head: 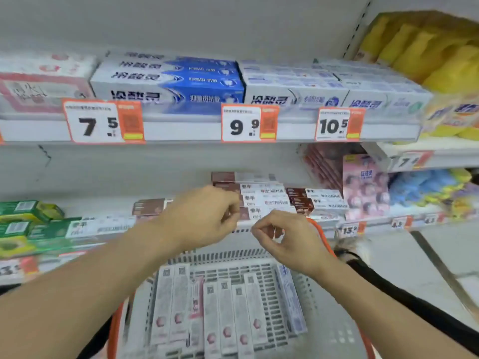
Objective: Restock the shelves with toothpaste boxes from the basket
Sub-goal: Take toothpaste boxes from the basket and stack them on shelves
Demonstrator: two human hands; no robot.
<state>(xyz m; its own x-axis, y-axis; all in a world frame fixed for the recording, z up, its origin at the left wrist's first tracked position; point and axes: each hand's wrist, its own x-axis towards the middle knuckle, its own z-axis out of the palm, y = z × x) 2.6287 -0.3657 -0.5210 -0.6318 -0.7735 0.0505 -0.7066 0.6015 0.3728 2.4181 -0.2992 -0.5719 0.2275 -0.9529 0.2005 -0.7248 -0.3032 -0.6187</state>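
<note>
A grey basket with an orange rim sits low in the middle and holds several white-and-pink toothpaste boxes lying side by side. On the lower shelf behind it stands a stack of maroon-and-white toothpaste boxes. My left hand reaches to the stack's left end, its fingers curled at the maroon end of the bottom box. My right hand hovers just below the stack, over the basket's far rim, with fingers curled and nothing visible in them.
The upper shelf carries blue-and-white toothpaste boxes above price tags. Green boxes lie on the lower shelf at left, a pink pack at right. Yellow packs fill the top right. A black strap crosses my right forearm.
</note>
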